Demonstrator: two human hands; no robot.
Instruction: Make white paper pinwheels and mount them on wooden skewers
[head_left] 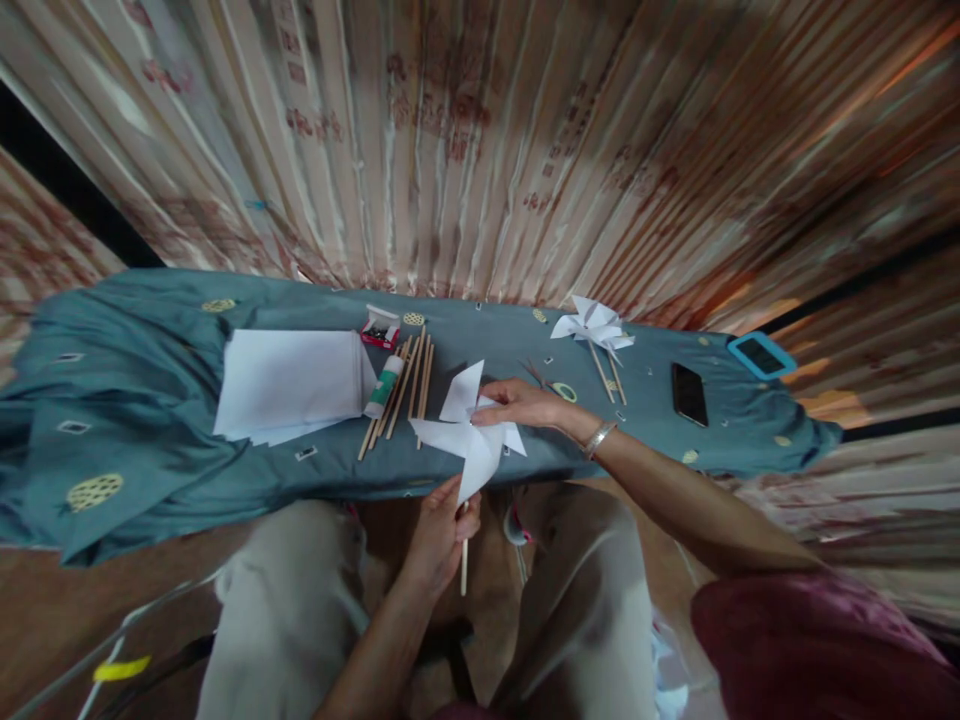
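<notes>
A white paper pinwheel [480,450] with folded blades is held over the front edge of the cloth-covered table. My left hand [442,530] is closed around its wooden stick [464,570], just under the lowest blade. My right hand [517,403] has its thumb and fingers pinched at the pinwheel's upper right blade, near the centre; the blade hides part of the fingertips. Behind my right hand lies a pair of scissors [562,391] with yellow-green handles. Left of the pinwheel are several loose wooden sticks [420,385] and a glue stick [385,387].
A stack of white paper [292,380] lies at left, beside a small red box [381,327] of dark bits. Finished-looking pinwheels [592,323], a black phone [688,393] and a blue-framed device [761,355] lie at right. A curtain [450,130] hangs behind the table [172,400].
</notes>
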